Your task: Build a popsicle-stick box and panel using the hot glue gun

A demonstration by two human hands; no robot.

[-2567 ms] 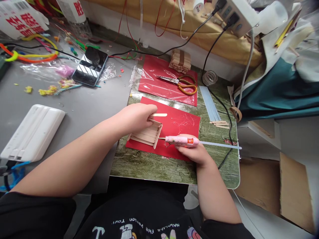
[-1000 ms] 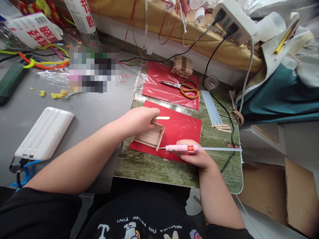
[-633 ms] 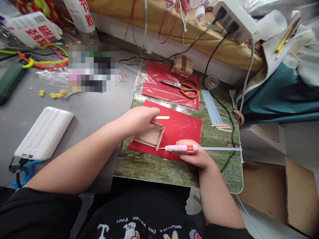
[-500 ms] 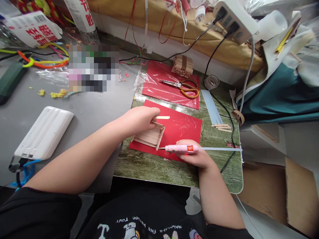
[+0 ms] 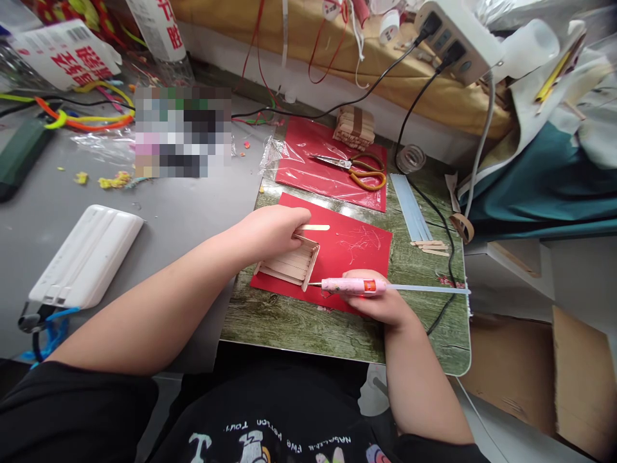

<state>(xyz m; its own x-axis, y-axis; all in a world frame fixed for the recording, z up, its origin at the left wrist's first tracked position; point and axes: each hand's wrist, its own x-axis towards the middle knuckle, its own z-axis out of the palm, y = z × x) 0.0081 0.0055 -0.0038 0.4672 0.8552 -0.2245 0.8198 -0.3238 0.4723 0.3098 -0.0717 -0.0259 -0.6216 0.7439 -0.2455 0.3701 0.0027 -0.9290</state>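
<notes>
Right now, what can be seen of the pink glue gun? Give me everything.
The pink glue gun has a slim, plastic-looking body with faint patterning, an orange-red patch near the rear and a thin metal nozzle. A long translucent glue stick protrudes from its back. It lies nearly level above the red sheet, gripped by the right hand, which hides part of it. The nozzle points at the wooden stick box's near corner; contact is unclear.

White power bank on gray table; power strip by gold cloth; cardboard box.
</notes>
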